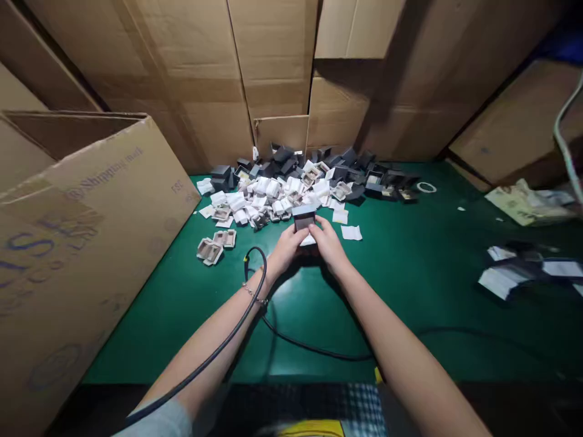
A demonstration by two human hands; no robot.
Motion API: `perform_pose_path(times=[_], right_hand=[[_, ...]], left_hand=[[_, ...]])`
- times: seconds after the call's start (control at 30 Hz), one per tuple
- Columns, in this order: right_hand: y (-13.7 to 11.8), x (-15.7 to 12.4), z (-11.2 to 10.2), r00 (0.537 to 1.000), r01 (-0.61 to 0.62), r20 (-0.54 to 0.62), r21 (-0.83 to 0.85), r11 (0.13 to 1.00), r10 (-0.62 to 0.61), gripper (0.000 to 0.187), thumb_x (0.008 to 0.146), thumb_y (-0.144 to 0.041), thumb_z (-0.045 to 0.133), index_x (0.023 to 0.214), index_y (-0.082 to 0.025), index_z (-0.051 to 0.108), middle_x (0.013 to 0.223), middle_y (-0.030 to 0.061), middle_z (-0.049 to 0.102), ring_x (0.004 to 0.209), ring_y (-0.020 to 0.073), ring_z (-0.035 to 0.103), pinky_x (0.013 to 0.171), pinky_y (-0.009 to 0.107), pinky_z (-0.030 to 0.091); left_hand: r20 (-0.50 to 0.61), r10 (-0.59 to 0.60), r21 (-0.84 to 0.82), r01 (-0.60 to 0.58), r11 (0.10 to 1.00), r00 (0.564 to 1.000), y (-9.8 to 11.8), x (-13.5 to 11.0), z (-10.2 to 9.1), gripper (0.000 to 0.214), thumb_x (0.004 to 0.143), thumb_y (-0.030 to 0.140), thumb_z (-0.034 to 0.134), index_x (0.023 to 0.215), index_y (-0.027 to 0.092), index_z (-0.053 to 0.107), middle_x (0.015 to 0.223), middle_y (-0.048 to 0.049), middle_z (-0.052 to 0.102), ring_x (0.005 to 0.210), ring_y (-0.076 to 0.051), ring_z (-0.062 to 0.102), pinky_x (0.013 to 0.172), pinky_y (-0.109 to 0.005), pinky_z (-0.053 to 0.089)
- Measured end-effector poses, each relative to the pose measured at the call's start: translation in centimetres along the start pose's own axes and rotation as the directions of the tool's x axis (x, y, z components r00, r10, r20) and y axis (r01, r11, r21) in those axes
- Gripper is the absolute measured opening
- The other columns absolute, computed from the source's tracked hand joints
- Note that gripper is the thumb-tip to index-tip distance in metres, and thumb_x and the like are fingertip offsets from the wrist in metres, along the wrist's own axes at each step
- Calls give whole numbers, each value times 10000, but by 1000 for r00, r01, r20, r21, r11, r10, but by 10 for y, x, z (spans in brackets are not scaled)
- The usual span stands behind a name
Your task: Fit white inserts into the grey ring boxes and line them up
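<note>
My left hand (286, 247) and my right hand (328, 244) meet over the green table (410, 273), fingers closed round a small dark box (304, 220) with a pale lid edge and a white piece under it. Just beyond the box lies a heap of white inserts (273, 197) and, behind it, a pile of small dark boxes (319, 161). A bracelet shows on my left wrist, and a black cable (255, 285) runs along that arm.
A large open cardboard carton (77, 243) stands at the left edge. Cardboard boxes (273, 73) wall the back. Loose white inserts (214, 246) lie left of my hands, a white ring (426, 187) at back right, papers and dark boxes (523, 273) at right.
</note>
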State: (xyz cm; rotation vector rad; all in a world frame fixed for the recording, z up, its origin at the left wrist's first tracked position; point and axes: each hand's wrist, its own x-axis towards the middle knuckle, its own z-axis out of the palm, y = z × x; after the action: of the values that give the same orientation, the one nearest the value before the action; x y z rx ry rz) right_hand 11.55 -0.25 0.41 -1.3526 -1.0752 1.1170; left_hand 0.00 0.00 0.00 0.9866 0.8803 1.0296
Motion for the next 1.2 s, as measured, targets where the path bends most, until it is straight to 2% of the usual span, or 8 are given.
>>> perform_pose_path(times=[0.33, 0.43, 0.5, 0.57, 0.7, 0.87, 1.03, 1.2], right_hand=[[-2, 0, -2, 994, -83, 77, 42, 996, 80, 459, 754, -417, 500, 1165, -212, 497, 572, -56, 535, 431, 119, 459, 427, 245, 379], [4, 10, -13, 999, -46, -30, -44, 998, 45, 426, 797, -484, 396, 1061, -196, 565, 655, -20, 560, 468, 113, 474, 449, 246, 391], [8, 19, -25, 989, 29, -131, -252, 967, -63, 346, 779, -417, 427, 961, -188, 612, 800, 25, 617, 589, 130, 544, 565, 276, 456], [12, 25, -35, 978, 95, -117, -498, 862, -175, 260, 754, -325, 470, 887, -182, 641, 919, 64, 648, 753, 174, 596, 729, 328, 487], [13, 25, -33, 968, 223, 98, -761, 609, -232, 265, 790, -232, 480, 983, -172, 652, 1031, 101, 650, 955, 221, 607, 850, 345, 474], [3, 25, -7, 956, 270, 201, -885, 379, -212, 378, 863, -239, 454, 1226, -214, 555, 1263, 115, 552, 949, 227, 620, 729, 317, 501], [-6, 46, 10, 922, 313, 262, -937, 152, -286, 557, 872, -298, 475, 1415, -252, 360, 1533, 95, 279, 987, 254, 621, 760, 361, 520], [-7, 65, 8, 929, 316, 297, -947, 55, -222, 405, 914, -287, 374, 1291, -220, 506, 1502, 88, 353, 1014, 256, 620, 759, 364, 523]], left_hand=[[-45, 52, 96, -48, 994, 998, -5, 3, 3, 256, 765, 360, 559, 877, 132, 595, 557, 26, 526, 404, -79, 426, 369, -203, 303], [-81, 54, 94, -46, 994, 995, -4, 1, 1, 212, 747, 347, 526, 780, 140, 561, 524, 30, 504, 399, -86, 424, 374, -209, 273], [-11, 38, 77, -37, 996, 999, -4, 1, -2, 186, 699, 320, 542, 723, 135, 558, 518, 36, 484, 422, -77, 407, 403, -208, 269], [138, -3, 67, -7, 998, 990, -6, 2, -7, 172, 636, 274, 579, 707, 118, 584, 546, 31, 502, 475, -74, 415, 453, -206, 283], [294, -127, 55, 115, 992, 947, -4, 3, -14, 177, 588, 246, 616, 696, 106, 614, 560, 24, 515, 513, -81, 423, 500, -219, 275], [399, -257, -17, 287, 958, 880, 5, -5, -11, 158, 543, 245, 634, 629, 118, 595, 556, 9, 528, 479, -72, 415, 480, -223, 270], [483, -399, 68, 421, 905, 780, 6, -9, -6, 149, 569, 235, 689, 606, 116, 609, 526, 7, 549, 460, -78, 457, 467, -216, 295], [476, -440, 129, 434, 891, 762, 4, -6, -4, 146, 652, 235, 681, 604, 115, 614, 516, 12, 558, 458, -76, 472, 469, -211, 319]])
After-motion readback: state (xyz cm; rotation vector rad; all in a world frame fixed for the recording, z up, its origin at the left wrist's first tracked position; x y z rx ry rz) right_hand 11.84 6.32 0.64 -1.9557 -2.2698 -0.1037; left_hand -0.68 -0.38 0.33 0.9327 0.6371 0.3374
